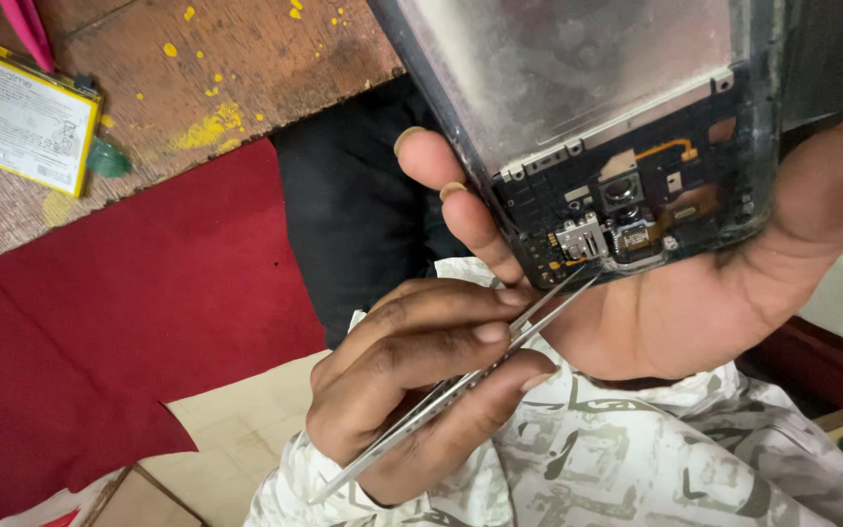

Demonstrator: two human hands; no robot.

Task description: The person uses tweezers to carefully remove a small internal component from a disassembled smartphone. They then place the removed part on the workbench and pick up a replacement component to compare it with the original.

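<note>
My right hand (704,312) holds an opened smartphone (587,88) with its back removed. The palm cups the phone's lower end, fingers behind on the left and thumb on the right edge. A bare metal plate and a dark circuit board (636,210) with a small metal part show inside. My left hand (412,381) pinches silver tweezers (461,388). Their tips touch the board's lower edge beside the small metal part.
A flat white-and-yellow battery (31,122) lies on a worn, yellow-speckled wooden table (226,68) at upper left. A pink tool (26,29) and a green blob (109,158) are near it. Red cloth (148,293) hangs below the table. My patterned white sleeve (636,459) fills the bottom.
</note>
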